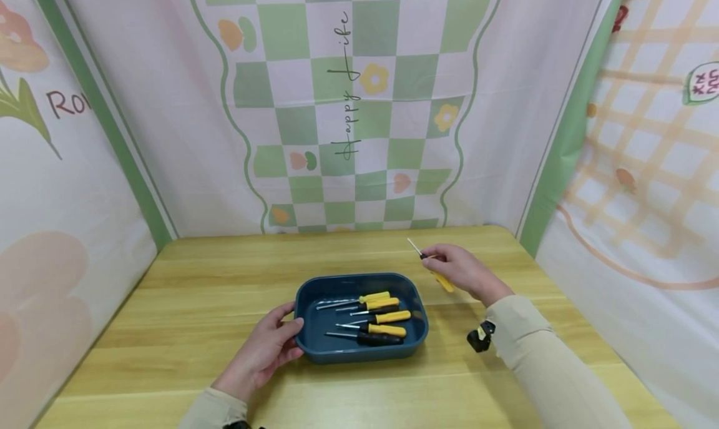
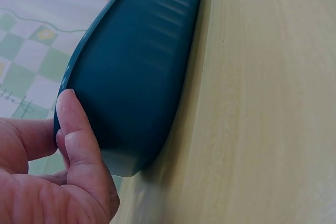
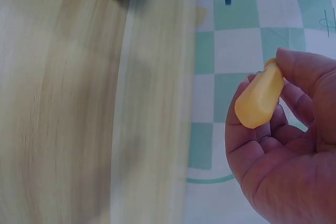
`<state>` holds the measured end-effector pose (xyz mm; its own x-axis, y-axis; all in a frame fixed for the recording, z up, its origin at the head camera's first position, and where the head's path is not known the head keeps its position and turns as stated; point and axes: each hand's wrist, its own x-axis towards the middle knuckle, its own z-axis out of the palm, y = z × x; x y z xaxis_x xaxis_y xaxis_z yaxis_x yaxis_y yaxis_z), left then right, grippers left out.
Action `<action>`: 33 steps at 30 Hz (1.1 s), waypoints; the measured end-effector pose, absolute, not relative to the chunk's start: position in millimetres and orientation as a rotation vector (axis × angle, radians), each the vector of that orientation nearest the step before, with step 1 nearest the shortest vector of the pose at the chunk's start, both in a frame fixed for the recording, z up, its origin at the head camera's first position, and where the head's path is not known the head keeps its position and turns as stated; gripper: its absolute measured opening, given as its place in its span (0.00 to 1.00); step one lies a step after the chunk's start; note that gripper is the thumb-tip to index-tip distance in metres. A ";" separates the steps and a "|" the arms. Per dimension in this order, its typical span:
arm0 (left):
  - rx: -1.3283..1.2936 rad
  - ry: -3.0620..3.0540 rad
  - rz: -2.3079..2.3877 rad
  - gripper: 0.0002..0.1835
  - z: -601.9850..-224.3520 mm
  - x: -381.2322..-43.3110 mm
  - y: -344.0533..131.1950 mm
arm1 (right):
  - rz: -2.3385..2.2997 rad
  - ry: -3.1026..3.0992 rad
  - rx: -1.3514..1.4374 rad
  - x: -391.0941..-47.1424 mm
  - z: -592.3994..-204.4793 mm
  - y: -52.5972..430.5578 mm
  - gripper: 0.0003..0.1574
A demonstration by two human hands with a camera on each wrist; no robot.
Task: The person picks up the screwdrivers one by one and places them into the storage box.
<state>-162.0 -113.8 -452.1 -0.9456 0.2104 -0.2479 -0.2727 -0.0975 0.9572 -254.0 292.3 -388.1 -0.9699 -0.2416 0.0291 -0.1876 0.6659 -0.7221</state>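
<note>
A dark blue tray (image 1: 359, 355) with raised walls stands on the table, and several screwdrivers (image 1: 387, 317) with yellow or black handles lie inside it. My left hand (image 1: 271, 348) grips the tray's left end, thumb over the rim; the left wrist view shows its fingers (image 2: 79, 135) against the outer wall. To the right of the tray and above the table, my right hand (image 1: 463, 270) pinches a screwdriver (image 1: 442, 281). Its thin shaft points up and to the left. In the right wrist view the yellow handle (image 3: 258, 100) sticks out between thumb and fingers.
The wooden table (image 1: 213, 279) carries the tray. Behind it hangs a cloth with a green and white check pattern (image 1: 371, 123), and printed cloths close off the left and right sides. A small black device (image 1: 480, 336) sits at the right sleeve's wrist.
</note>
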 end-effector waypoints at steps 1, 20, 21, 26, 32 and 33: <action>-0.068 1.857 2.113 0.30 -452.0 -161.9 -113.7 | -1.205 2.800 -0.371 -253.2 -387.1 291.0 0.25; -0.080 1.871 2.114 0.30 -452.0 -161.9 -112.8 | -1.271 2.687 -0.473 -248.4 -379.8 268.1 0.24; -0.080 1.873 2.113 0.30 -452.1 -161.9 -112.9 | -1.277 2.679 -0.474 -248.5 -379.5 267.1 0.24; -0.085 1.873 2.110 0.30 -452.2 -162.0 -113.3 | -1.260 2.676 -0.504 -248.4 -378.2 262.3 0.25; -0.089 1.871 2.113 0.30 -452.4 -162.3 -113.3 | -1.244 2.675 -0.515 -246.9 -378.1 257.0 0.24; -0.088 1.871 2.113 0.30 -452.5 -162.4 -113.4 | -1.242 2.673 -0.517 -246.4 -377.8 255.9 0.24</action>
